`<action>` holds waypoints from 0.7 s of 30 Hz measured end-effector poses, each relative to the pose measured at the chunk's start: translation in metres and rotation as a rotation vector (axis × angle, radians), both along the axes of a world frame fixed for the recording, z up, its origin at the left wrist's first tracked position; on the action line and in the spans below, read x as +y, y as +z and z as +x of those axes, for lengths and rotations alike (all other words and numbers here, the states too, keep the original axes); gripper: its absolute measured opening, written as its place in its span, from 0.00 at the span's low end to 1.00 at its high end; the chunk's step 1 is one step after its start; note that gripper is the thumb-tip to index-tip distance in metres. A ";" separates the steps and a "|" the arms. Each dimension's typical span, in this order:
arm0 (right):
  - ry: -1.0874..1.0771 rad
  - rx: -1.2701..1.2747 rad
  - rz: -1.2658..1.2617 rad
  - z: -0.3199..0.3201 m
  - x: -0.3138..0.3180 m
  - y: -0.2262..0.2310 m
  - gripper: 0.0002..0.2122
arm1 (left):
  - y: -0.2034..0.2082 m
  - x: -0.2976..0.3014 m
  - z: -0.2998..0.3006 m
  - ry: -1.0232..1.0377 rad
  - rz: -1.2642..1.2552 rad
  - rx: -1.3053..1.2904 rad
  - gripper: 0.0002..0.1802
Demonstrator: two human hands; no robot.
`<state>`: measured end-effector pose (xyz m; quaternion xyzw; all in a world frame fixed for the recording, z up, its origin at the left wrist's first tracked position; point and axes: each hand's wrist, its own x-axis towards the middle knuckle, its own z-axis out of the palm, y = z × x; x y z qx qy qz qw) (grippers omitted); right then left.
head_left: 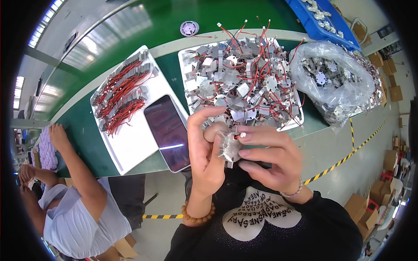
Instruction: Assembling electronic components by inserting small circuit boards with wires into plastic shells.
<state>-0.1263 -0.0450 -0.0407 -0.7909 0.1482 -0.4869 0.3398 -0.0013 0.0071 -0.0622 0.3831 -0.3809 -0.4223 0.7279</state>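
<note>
A small finned metal heat sink (229, 147) is held up in front of my chest, between my two hands. My left hand (204, 158) is closed on it, thumb against its fins and index finger curled above. From the other side, the bent fingers of my right hand (274, 152) meet it. A short red wire with a white connector (243, 135) shows by the right fingertips. Just beyond the hands, a white tray (186, 82) is heaped with loose heat sinks and red-wired pieces.
At left, a white tray (126, 158) holds rows of red-wired heat sinks; a phone (169, 132) lies over its edge. To the right are a plastic bag (365, 82) of metal parts and a blue bin (311, 26). A round purple part (189, 28) lies behind. A co-worker (87, 213) sits left.
</note>
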 end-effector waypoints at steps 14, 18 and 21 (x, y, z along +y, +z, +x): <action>-0.046 0.040 0.004 -0.005 -0.008 0.007 0.13 | 0.002 0.012 0.012 -0.346 -0.053 -0.066 0.13; -0.091 -0.018 0.131 0.007 0.000 -0.004 0.13 | 0.010 0.011 -0.008 -0.143 0.165 0.196 0.07; -0.153 -0.060 0.171 0.023 -0.007 -0.024 0.15 | 0.013 -0.015 -0.020 0.103 0.276 0.719 0.12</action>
